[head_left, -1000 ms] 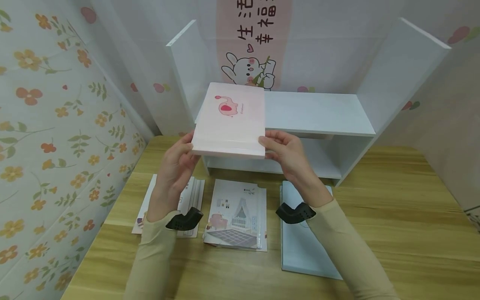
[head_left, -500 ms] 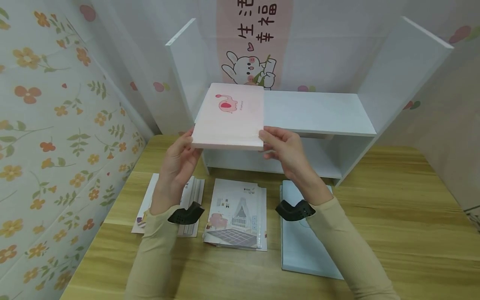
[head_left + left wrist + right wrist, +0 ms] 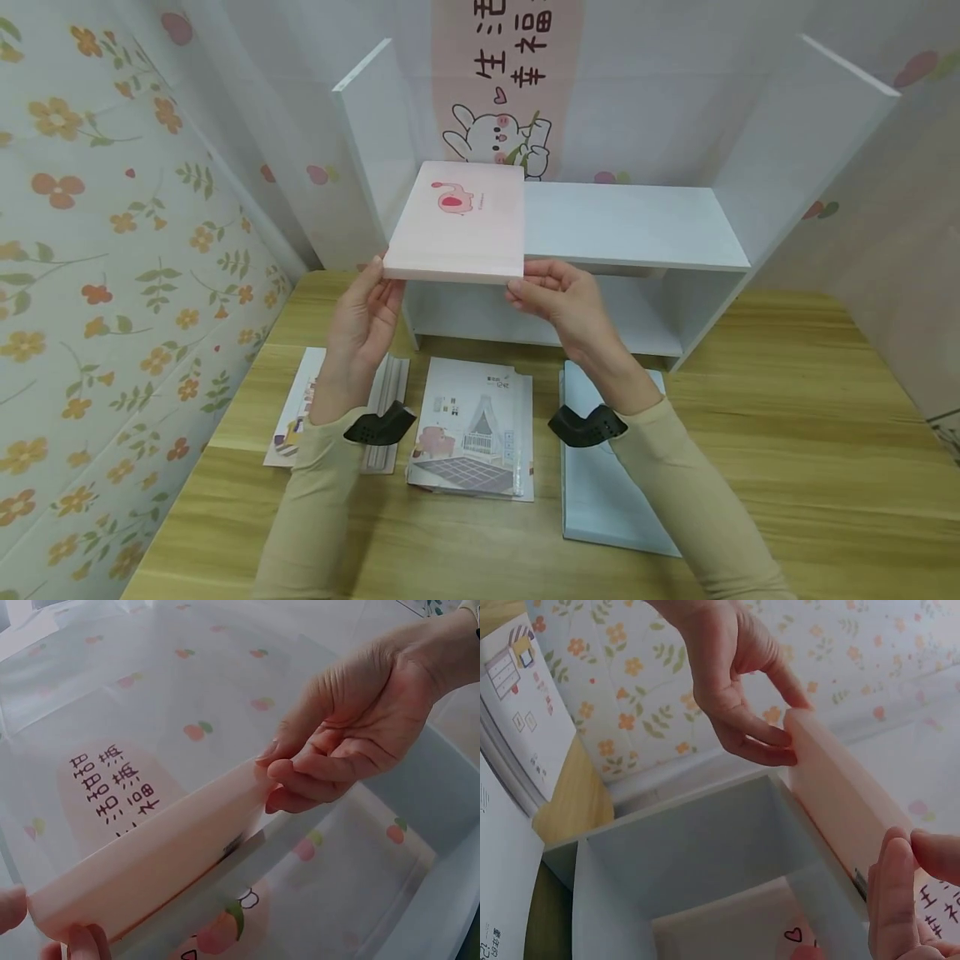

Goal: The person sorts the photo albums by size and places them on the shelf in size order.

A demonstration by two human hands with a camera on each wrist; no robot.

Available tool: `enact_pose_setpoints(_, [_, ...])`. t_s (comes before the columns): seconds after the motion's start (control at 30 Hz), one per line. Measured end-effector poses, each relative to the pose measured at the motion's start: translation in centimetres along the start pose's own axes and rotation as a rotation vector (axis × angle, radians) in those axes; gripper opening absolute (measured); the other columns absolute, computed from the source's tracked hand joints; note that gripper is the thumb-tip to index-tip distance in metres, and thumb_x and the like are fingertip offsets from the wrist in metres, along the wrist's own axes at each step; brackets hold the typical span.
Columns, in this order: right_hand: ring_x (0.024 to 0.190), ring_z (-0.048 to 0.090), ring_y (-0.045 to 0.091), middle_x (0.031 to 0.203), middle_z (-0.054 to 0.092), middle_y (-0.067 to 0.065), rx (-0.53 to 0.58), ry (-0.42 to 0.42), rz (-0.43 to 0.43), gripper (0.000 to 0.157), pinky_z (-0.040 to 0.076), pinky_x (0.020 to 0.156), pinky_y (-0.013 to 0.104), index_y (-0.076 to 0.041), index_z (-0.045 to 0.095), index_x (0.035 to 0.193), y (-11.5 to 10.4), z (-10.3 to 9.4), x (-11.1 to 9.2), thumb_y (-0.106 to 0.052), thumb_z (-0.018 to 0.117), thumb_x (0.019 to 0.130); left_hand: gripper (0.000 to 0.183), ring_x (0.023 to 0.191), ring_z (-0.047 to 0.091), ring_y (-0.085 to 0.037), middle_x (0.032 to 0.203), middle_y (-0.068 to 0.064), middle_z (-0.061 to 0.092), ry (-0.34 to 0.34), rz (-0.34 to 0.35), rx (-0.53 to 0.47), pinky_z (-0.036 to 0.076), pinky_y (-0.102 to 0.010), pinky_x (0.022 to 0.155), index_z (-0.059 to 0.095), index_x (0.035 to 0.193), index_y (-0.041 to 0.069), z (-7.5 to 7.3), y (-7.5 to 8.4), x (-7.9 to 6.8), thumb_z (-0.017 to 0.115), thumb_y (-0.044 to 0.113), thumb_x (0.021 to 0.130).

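A pale pink hardcover book (image 3: 453, 221) with a red elephant on its cover lies almost flat over the left part of the white shelf's upper board (image 3: 630, 221). My left hand (image 3: 358, 333) grips its near left corner between thumb and fingers. At the near right corner, my right hand (image 3: 573, 312) pinches the edge, thumb on top. In the left wrist view the right hand (image 3: 367, 720) and the book's near edge (image 3: 165, 847) show. The right wrist view has the left hand (image 3: 735, 682) at the far corner. Whether the book's underside touches the board I cannot tell.
On the wooden table (image 3: 810, 433) in front of the shelf lie a stack of white printed booklets (image 3: 386, 417), a grey-white printed booklet (image 3: 468, 433) and a light blue book (image 3: 611, 492). The shelf's tall side panels (image 3: 375, 133) rise left and right. A patterned curtain (image 3: 112, 250) hangs at left.
The pink book has moved away from me, further over the upper board and slightly left, its near edge now further back. Both hands moved along with it, keeping their grip.
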State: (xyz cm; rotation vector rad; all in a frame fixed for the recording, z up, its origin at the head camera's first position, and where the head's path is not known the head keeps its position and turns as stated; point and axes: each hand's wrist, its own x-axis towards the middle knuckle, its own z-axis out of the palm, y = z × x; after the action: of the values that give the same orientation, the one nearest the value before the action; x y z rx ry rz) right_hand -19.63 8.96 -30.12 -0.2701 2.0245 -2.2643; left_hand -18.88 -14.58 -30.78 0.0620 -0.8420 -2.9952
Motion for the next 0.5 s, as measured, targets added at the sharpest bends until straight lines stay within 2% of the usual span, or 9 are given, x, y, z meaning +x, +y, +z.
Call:
enact_pose_setpoints(0.3, [0.074,0.067,0.011,0.087,0.064,0.005,0.016,-0.047,0.016,0.036,0.055,0.07,0.024,0.009,0.05,0.122,0.27,-0.29,-0.29,-0.001,0.061,0.089,0.034,0.101,0.058,-0.018,0.118,-0.012,0.049,0.018,-0.001,-0.008,0.047,-0.021,0.088,0.044,0.123,-0.003,-0.36,-0.18,-0.13,0.056,0.007,0.092])
enact_pose_setpoints(0.5, [0.076,0.066,0.013,0.088,0.064,0.005,-0.016,-0.051,0.008,0.037,0.055,0.072,0.025,0.007,0.05,0.123,0.51,-0.46,-0.45,-0.004,0.061,0.089,0.033,0.105,0.054,-0.018,0.12,-0.011,0.048,0.007,0.029,0.089,0.044,-0.022,0.092,0.046,0.122,-0.002,-0.82,-0.5,-0.52,0.057,0.009,0.093])
